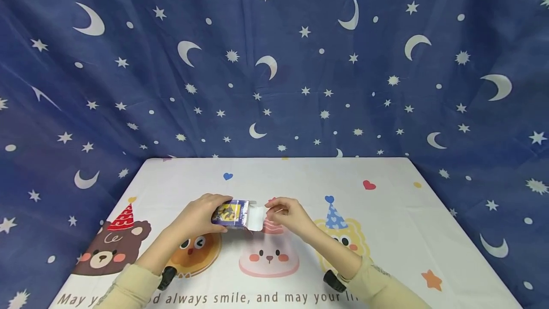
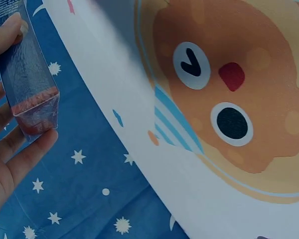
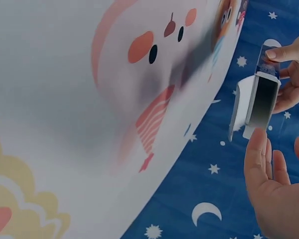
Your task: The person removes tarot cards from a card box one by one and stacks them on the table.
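Observation:
A small dark blue box [image 1: 227,213] with a yellow picture on its face is held above the table by my left hand [image 1: 199,214], thumb along one side and fingers along the other. Clear film covers its closed end, which shows a red band in the left wrist view. A white flap [image 1: 256,218] stands out from the end facing right. Dark space shows inside the box's opening [image 3: 265,97] in the right wrist view. My right hand [image 1: 290,216] is beside that end, a fingertip right at a small lower flap [image 3: 249,131], its thumb apart from the fingers.
A white tablecloth [image 1: 386,232] with printed cartoon animals and lettering covers the table. Behind it hangs a dark blue curtain [image 1: 291,118] with moons and stars. Black straps [image 1: 168,278] show at both wrists.

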